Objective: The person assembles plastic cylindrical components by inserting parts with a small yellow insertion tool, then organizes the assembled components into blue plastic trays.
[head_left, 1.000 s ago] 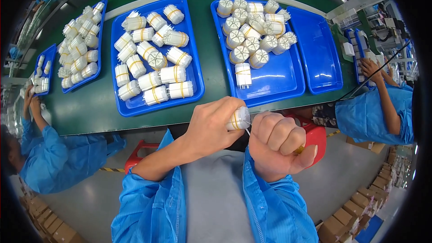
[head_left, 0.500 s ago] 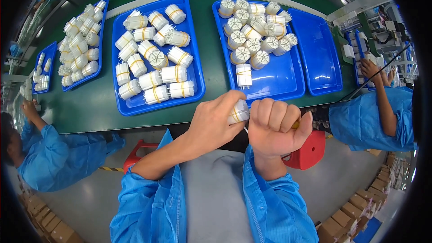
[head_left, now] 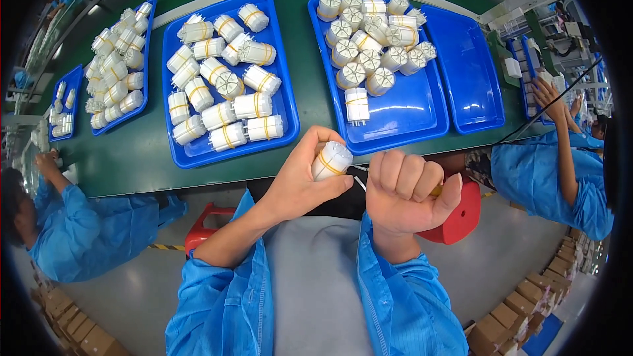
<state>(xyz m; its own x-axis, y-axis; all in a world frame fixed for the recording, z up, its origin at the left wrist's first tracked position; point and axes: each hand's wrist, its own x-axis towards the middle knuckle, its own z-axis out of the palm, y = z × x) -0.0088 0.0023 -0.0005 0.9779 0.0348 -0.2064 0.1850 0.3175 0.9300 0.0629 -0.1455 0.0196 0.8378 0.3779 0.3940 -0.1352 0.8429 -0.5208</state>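
Observation:
My left hand is closed round a white cylindrical bundle wrapped with a yellow rubber band. The bundle's pale, ridged end faces up and to the right. Beside it, my right hand is curled into a fist with the thumb sticking out. Inside this fist is a tool with a yellow handle, mostly hidden by the fingers. A thin pale shaft shows at the fist's left side; its kind is unclear. Both hands are in front of the table's near edge, below a blue tray of similar bundles.
Another blue tray full of banded bundles lies to the left, with further trays beyond it. A bare blue tray adjoins on the right. Co-workers in blue sit at both sides. A red stool stands by my right arm.
My left hand has turned and drawn slightly left, so the bundle's end now shows more and sits apart from the right fist. The right fist has barely moved.

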